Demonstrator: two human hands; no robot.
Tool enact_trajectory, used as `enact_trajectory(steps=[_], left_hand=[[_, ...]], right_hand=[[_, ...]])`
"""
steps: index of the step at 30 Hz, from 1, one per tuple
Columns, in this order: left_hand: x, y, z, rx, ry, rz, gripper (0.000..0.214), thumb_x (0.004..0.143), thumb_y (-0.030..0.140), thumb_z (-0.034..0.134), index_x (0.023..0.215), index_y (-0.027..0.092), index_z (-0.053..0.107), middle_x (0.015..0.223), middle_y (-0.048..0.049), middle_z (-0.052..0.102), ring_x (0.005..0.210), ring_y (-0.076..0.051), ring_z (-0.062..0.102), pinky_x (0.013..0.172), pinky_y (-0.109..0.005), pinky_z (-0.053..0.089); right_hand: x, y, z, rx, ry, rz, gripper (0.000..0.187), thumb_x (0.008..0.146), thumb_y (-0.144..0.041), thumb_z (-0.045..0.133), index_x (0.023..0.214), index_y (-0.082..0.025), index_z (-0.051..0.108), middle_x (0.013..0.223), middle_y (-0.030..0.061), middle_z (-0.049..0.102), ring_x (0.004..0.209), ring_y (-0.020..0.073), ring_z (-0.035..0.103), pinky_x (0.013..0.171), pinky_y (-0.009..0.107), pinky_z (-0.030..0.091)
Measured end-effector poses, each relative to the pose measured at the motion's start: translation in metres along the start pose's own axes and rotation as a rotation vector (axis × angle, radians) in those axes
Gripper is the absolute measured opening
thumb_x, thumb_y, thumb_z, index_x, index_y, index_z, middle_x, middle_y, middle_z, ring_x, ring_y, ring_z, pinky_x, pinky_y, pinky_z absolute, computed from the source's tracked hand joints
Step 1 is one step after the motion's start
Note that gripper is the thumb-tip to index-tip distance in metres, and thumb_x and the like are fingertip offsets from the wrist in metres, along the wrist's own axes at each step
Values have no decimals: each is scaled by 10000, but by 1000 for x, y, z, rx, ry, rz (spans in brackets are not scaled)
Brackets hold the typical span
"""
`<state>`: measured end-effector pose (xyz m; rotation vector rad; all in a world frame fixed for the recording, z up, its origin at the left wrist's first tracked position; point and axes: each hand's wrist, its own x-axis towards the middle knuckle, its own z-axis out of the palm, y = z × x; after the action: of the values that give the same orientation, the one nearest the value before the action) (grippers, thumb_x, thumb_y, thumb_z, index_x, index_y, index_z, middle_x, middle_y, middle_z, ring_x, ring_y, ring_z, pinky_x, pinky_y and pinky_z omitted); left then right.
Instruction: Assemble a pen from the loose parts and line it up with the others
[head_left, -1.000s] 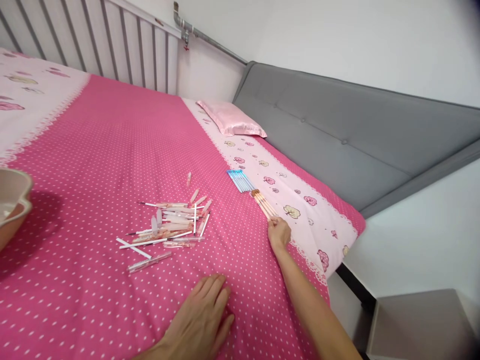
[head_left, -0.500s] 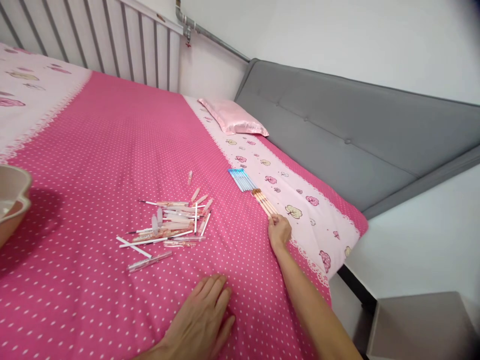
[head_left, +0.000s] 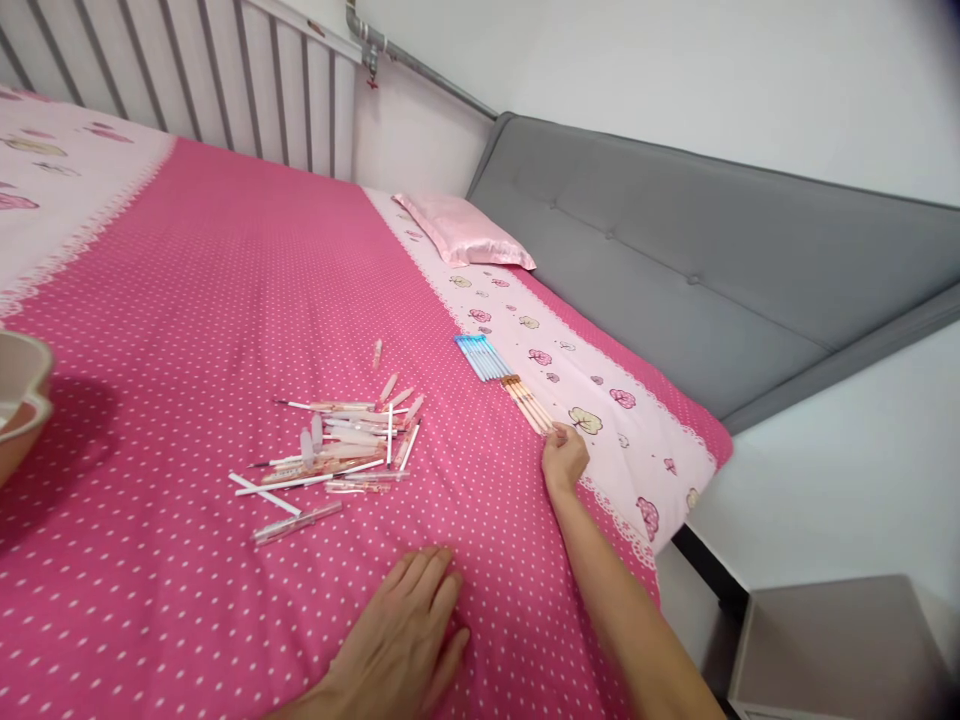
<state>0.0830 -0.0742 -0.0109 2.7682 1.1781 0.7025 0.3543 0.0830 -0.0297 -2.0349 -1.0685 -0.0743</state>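
Observation:
My left hand (head_left: 401, 635) lies flat on the pink dotted bedspread (head_left: 247, 290), fingers stretched out and nothing held. My right hand (head_left: 565, 457) is closed in a pinch at the near end of the outermost peach-coloured pen in a row of peach pens (head_left: 526, 402) with brown ends. Those pens lie side by side on the bed, beyond my fingertips. A row of light blue pens (head_left: 484, 359) with brighter blue ends adjoins their far end. Left of both rows is a loose pile of pen parts (head_left: 352, 440): white refills, clear tubes and pale pink pieces.
A beige basin (head_left: 22, 400) is partly visible at the left edge. A pink satin pillow (head_left: 465, 232) rests against the grey headboard (head_left: 637, 240). Past the bed's right side stands a low grey cabinet (head_left: 832, 640). Slatted boarding (head_left: 180, 75) borders the far side.
My right hand has shifted slightly right and toward the near side, so the row of peach pens shows more spread. My left hand and the pile stay put.

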Motion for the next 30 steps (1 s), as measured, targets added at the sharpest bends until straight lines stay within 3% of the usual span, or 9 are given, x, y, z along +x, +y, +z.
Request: enact_trajectory(steps=[13, 21, 30], left_hand=[[2, -1, -1, 21, -10, 20, 314, 789, 248, 515, 1081, 143, 564, 1117, -117, 607, 1026, -266, 552, 905, -439, 451], [1, -2, -2, 18, 3, 48, 314, 802, 246, 516, 1100, 152, 544, 1126, -107, 599, 1036, -256, 550, 910, -429, 452], [-1, -4, -2, -35, -4, 29, 325, 817, 275, 509, 1122, 167, 533, 1142, -109, 599, 1039, -264, 563, 899, -437, 477]], right_hand=[[2, -1, 1, -18, -65, 75, 236, 771, -241, 526, 930, -167, 684, 848, 62, 700, 733, 178, 619, 686, 260, 417], [4, -3, 3, -63, -38, 115, 231, 738, -284, 572, 870, -175, 727, 849, 100, 699, 725, 214, 599, 644, 291, 398], [8, 12, 6, 166, 17, 165, 312, 691, -347, 608, 876, -128, 734, 867, 113, 709, 731, 227, 621, 739, 319, 443]])
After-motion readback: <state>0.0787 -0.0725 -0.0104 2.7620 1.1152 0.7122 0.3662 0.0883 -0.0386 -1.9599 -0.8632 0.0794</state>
